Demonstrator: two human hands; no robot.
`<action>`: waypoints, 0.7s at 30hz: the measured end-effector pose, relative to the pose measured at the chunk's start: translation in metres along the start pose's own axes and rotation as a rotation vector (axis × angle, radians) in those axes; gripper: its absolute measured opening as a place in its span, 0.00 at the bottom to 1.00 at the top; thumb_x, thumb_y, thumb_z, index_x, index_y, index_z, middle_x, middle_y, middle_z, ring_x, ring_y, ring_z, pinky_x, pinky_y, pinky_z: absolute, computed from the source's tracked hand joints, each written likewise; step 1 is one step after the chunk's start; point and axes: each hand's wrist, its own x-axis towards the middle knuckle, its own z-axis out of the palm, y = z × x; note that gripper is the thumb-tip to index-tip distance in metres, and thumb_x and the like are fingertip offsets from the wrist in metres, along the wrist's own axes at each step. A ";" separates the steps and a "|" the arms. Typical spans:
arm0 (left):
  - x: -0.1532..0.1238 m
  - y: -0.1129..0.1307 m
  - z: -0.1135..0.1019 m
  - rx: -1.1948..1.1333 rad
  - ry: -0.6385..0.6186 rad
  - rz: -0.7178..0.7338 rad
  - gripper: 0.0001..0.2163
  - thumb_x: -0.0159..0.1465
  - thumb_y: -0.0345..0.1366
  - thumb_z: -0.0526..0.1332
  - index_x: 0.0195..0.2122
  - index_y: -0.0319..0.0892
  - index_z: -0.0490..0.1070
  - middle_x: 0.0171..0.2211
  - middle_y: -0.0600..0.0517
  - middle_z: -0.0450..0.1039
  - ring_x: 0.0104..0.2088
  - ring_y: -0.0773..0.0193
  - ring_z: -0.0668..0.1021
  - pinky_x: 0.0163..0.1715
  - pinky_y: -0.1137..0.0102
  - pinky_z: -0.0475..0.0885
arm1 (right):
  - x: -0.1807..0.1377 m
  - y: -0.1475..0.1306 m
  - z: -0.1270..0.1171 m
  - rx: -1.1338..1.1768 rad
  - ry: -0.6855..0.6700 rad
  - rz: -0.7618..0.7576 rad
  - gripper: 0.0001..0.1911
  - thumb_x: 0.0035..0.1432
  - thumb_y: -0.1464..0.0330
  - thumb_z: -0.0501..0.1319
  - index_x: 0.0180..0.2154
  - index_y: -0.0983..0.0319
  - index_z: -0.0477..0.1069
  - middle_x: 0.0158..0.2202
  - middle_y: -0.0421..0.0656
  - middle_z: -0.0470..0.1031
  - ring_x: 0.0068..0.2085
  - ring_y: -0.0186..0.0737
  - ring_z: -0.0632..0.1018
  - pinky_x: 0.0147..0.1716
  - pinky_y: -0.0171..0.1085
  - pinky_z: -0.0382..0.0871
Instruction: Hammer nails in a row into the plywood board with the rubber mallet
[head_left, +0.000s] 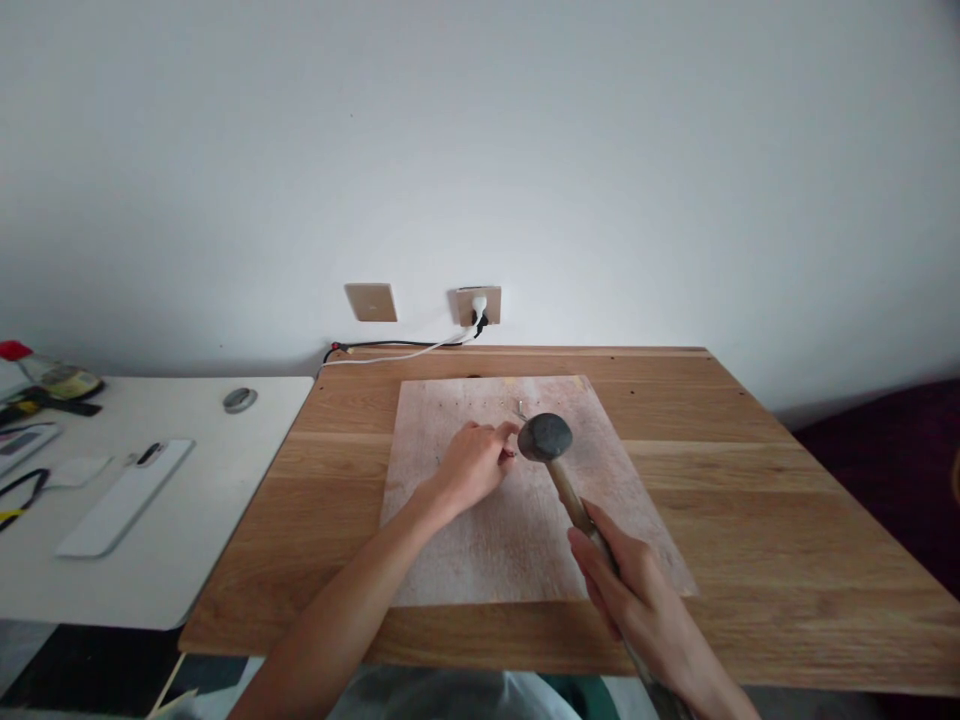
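My right hand [630,580] is wrapped round the wooden handle of a mallet [546,437] with a dark, rounded head. That head hangs over the middle of a pale plywood board [480,560]. Just left of the mallet head, my left hand [476,463] is closed low over the board, thumb and fingers pinched together. Whatever it may hold is too small to make out. Beyond its fingertips a small metal piece [520,408], perhaps a hook or nail, stands up from the board. A row of small dots runs along the board's far part.
The board lies on a wooden table [712,560] against the wall. Cables [405,352] run along its back edge to a wall socket [478,304]. On a white table [225,470] at left are a phone [127,500], a tape roll [240,400] and a red-capped bottle [56,378].
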 end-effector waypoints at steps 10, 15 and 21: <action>0.000 0.001 -0.001 0.029 -0.016 -0.006 0.15 0.66 0.27 0.65 0.53 0.42 0.74 0.42 0.48 0.84 0.45 0.53 0.85 0.53 0.58 0.74 | 0.000 0.004 0.000 -0.091 0.072 -0.103 0.29 0.70 0.48 0.54 0.52 0.66 0.72 0.16 0.34 0.65 0.17 0.36 0.66 0.17 0.34 0.58; 0.000 0.002 -0.003 0.049 -0.024 -0.015 0.14 0.66 0.26 0.65 0.53 0.42 0.75 0.41 0.47 0.84 0.45 0.53 0.85 0.52 0.60 0.74 | 0.001 0.005 0.001 -0.080 0.025 -0.076 0.28 0.70 0.48 0.53 0.51 0.65 0.73 0.16 0.33 0.63 0.16 0.34 0.64 0.15 0.33 0.57; 0.000 0.001 -0.001 0.086 -0.023 -0.021 0.16 0.66 0.26 0.65 0.54 0.43 0.75 0.41 0.47 0.84 0.43 0.54 0.85 0.51 0.60 0.75 | -0.001 0.010 0.003 -0.038 -0.016 -0.034 0.29 0.70 0.46 0.53 0.51 0.65 0.71 0.16 0.32 0.63 0.16 0.33 0.65 0.14 0.32 0.57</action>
